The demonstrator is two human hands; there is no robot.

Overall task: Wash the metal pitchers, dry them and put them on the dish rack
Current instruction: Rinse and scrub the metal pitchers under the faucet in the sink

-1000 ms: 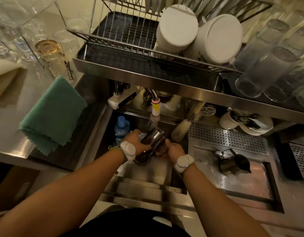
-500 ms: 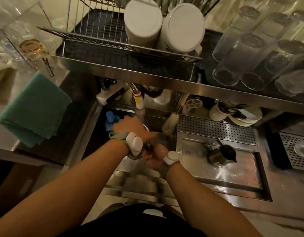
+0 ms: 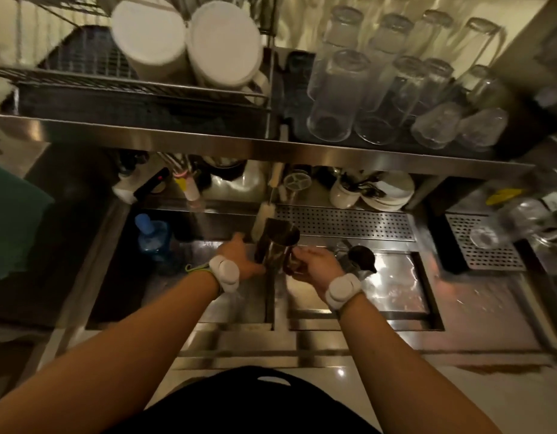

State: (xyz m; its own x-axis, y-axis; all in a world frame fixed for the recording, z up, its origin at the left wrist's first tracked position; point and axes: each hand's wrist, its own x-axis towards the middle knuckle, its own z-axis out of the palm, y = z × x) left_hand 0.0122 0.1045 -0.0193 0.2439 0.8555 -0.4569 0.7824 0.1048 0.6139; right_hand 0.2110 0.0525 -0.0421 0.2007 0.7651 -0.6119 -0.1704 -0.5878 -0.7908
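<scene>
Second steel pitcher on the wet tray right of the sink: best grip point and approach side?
Judging from the head view, take the small steel pitcher by its handle, which seems to point up-left, partly hidden behind the right hand. Come from above: it stands upright, dark mouth open, spout toward the right, on the metal tray.

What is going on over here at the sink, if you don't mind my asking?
A person is washing metal pitchers at a steel sink. The right hand grips one metal pitcher by its handle side, held at the sink's right edge, while the left hand is open against its side. A second metal pitcher stands on the wet drainboard to the right. The dish rack on the shelf above holds white dishes and no pitcher yet.
</scene>
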